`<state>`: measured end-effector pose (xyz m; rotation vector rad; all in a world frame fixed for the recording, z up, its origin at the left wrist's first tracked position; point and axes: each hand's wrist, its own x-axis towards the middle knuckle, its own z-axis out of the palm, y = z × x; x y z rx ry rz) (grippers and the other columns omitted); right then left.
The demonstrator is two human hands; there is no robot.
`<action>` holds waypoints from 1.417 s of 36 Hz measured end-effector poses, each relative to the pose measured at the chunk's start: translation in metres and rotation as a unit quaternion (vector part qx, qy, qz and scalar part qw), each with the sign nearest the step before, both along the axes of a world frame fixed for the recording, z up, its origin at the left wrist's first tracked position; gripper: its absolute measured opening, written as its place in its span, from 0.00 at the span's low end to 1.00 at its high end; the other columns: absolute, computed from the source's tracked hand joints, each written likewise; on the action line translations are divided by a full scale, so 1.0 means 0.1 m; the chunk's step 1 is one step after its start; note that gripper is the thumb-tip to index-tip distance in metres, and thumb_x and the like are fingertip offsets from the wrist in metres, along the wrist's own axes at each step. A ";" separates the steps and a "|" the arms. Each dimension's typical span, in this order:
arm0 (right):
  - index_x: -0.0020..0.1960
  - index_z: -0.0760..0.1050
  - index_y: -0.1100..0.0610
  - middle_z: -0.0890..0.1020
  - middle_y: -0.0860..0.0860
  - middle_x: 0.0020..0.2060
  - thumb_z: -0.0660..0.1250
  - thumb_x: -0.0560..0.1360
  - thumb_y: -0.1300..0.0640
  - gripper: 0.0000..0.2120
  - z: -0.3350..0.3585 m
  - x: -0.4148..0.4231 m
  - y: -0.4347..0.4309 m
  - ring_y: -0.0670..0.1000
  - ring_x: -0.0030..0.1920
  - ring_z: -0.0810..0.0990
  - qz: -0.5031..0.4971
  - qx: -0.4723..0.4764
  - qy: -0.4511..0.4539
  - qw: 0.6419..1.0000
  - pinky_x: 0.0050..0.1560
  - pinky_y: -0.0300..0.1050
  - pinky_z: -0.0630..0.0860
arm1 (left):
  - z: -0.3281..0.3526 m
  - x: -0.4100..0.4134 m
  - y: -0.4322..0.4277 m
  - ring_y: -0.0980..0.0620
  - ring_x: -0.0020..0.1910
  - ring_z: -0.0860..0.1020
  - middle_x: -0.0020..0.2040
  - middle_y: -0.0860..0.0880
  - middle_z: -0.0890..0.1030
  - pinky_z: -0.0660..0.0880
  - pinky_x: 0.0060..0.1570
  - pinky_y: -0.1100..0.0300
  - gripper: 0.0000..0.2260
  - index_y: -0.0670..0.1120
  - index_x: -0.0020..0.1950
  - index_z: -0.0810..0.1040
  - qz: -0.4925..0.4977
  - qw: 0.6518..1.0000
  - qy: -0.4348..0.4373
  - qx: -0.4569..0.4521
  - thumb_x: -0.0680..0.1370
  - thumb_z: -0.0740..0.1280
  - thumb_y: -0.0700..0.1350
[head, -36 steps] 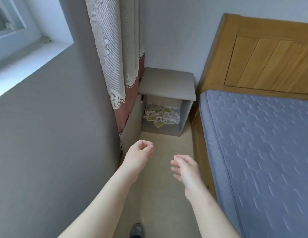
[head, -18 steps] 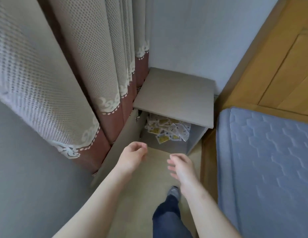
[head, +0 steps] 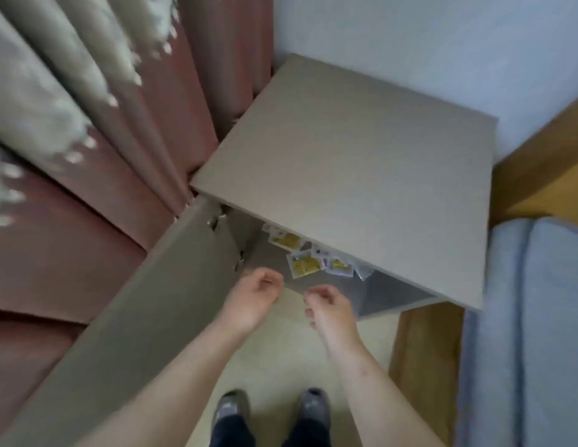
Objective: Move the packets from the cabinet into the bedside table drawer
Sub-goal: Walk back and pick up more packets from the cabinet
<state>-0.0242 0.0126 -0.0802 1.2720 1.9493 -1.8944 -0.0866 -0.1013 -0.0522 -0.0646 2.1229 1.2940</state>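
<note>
Several white and yellow packets (head: 305,264) lie inside the low grey cabinet (head: 361,175), mostly hidden under its top. The cabinet door (head: 145,304) stands swung open to the left. My left hand (head: 253,300) hovers just in front of the opening, fingers loosely curled, holding nothing. My right hand (head: 331,309) hangs beside it, fingers also loosely curled and empty. Neither hand touches a packet.
Curtains (head: 87,140) hang at the left, close behind the open door. A wooden bed frame (head: 423,366) and blue mattress (head: 532,333) stand right of the cabinet. My two feet (head: 271,411) are on the narrow pale floor strip between them.
I have walked up to the cabinet and now look nearly straight down on it. Both hands have come close to the opening, near the packets.
</note>
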 end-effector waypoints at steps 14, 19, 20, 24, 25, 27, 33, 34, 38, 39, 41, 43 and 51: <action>0.46 0.77 0.56 0.78 0.52 0.40 0.64 0.74 0.62 0.04 -3.08 -0.86 0.54 0.52 0.43 0.76 0.083 0.136 0.006 0.987 0.39 0.41 0.68 | -3.07 -0.87 0.70 0.45 0.59 0.76 0.57 0.43 0.79 0.70 0.56 0.60 0.07 0.42 0.53 0.78 -0.089 0.991 0.080 -0.064 0.77 0.63 0.39; 0.52 0.76 0.59 0.77 0.51 0.44 0.62 0.75 0.64 0.08 -3.48 -1.05 0.75 0.49 0.46 0.74 0.097 0.177 0.035 0.979 0.40 0.40 0.66 | -3.63 -1.01 0.80 0.45 0.57 0.77 0.56 0.44 0.80 0.71 0.53 0.61 0.08 0.45 0.55 0.77 -0.116 0.983 0.119 -0.080 0.77 0.62 0.42; 0.53 0.77 0.61 0.77 0.52 0.45 0.62 0.75 0.65 0.08 -3.53 -1.05 0.81 0.49 0.47 0.74 0.097 0.191 0.039 0.976 0.41 0.38 0.64 | -3.69 -1.01 0.81 0.45 0.56 0.77 0.56 0.44 0.80 0.72 0.53 0.59 0.09 0.45 0.56 0.77 -0.125 0.981 0.124 -0.085 0.77 0.62 0.42; 0.54 0.76 0.62 0.79 0.57 0.51 0.64 0.75 0.65 0.08 -3.70 -1.01 0.98 0.53 0.49 0.75 0.090 0.237 0.015 0.967 0.43 0.36 0.63 | -3.90 -0.98 0.83 0.43 0.58 0.76 0.57 0.41 0.78 0.72 0.57 0.57 0.12 0.44 0.61 0.75 -0.149 0.975 0.142 -0.088 0.77 0.63 0.42; 0.54 0.76 0.62 0.79 0.59 0.53 0.65 0.74 0.64 0.09 -3.74 -1.00 1.03 0.54 0.51 0.76 0.089 0.249 0.006 0.964 0.44 0.37 0.65 | -3.94 -0.98 0.85 0.42 0.59 0.75 0.59 0.41 0.77 0.71 0.58 0.56 0.13 0.44 0.62 0.74 -0.161 0.969 0.154 -0.102 0.77 0.63 0.43; 0.54 0.77 0.61 0.78 0.59 0.55 0.66 0.74 0.62 0.09 -3.77 -1.02 1.15 0.57 0.55 0.76 0.100 0.294 -0.013 0.950 0.49 0.39 0.68 | -4.01 -1.01 0.86 0.44 0.63 0.71 0.64 0.43 0.72 0.68 0.62 0.57 0.16 0.46 0.66 0.72 -0.193 0.955 0.183 -0.134 0.78 0.63 0.45; 0.69 0.67 0.51 0.60 0.54 0.72 0.65 0.74 0.56 0.24 -3.65 -1.21 1.52 0.58 0.71 0.59 0.143 0.407 -0.067 0.900 0.69 0.50 0.59 | -4.12 -1.12 0.89 0.49 0.77 0.41 0.78 0.54 0.43 0.45 0.74 0.52 0.29 0.56 0.77 0.49 -0.377 0.871 0.249 -0.192 0.80 0.59 0.54; 0.72 0.62 0.46 0.54 0.52 0.75 0.64 0.74 0.53 0.27 -3.63 -1.25 1.57 0.58 0.73 0.54 0.154 0.412 -0.090 0.894 0.71 0.54 0.56 | -4.14 -1.12 0.91 0.49 0.76 0.39 0.78 0.55 0.40 0.42 0.74 0.51 0.29 0.57 0.77 0.46 -0.400 0.856 0.257 -0.203 0.80 0.57 0.56; 0.74 0.50 0.37 0.39 0.47 0.76 0.68 0.72 0.44 0.38 -3.63 -1.42 1.78 0.59 0.75 0.41 0.178 0.438 -0.146 0.869 0.69 0.67 0.52 | -4.24 -1.08 0.98 0.49 0.75 0.34 0.77 0.54 0.35 0.38 0.72 0.46 0.32 0.57 0.76 0.38 -0.451 0.818 0.240 -0.265 0.80 0.53 0.61; 0.74 0.48 0.36 0.38 0.47 0.76 0.69 0.70 0.42 0.41 -3.63 -1.47 1.83 0.60 0.75 0.40 0.173 0.441 -0.147 0.868 0.68 0.70 0.52 | -4.27 -1.08 0.98 0.49 0.75 0.34 0.77 0.54 0.34 0.37 0.72 0.44 0.32 0.56 0.76 0.37 -0.460 0.806 0.240 -0.284 0.80 0.52 0.62; 0.75 0.46 0.36 0.37 0.48 0.76 0.72 0.67 0.40 0.46 -3.67 -1.56 1.92 0.62 0.75 0.39 0.163 0.418 -0.146 0.882 0.67 0.73 0.49 | -4.30 -1.08 0.98 0.48 0.75 0.33 0.76 0.53 0.34 0.36 0.71 0.42 0.32 0.56 0.76 0.36 -0.472 0.785 0.253 -0.311 0.80 0.51 0.62; 0.75 0.45 0.37 0.37 0.49 0.76 0.72 0.67 0.39 0.48 -3.74 -1.58 1.96 0.63 0.75 0.38 0.187 0.379 -0.147 0.894 0.68 0.71 0.46 | -4.31 -1.08 0.97 0.49 0.75 0.33 0.76 0.53 0.33 0.35 0.72 0.41 0.32 0.56 0.76 0.36 -0.476 0.774 0.265 -0.321 0.79 0.50 0.63; 0.74 0.43 0.35 0.31 0.46 0.74 0.64 0.66 0.29 0.45 -4.02 -1.23 1.80 0.57 0.74 0.31 0.314 0.421 -0.148 0.838 0.69 0.69 0.43 | -4.31 -1.02 0.86 0.48 0.76 0.37 0.78 0.53 0.39 0.37 0.72 0.40 0.29 0.55 0.77 0.44 -0.431 0.787 0.303 -0.322 0.80 0.51 0.61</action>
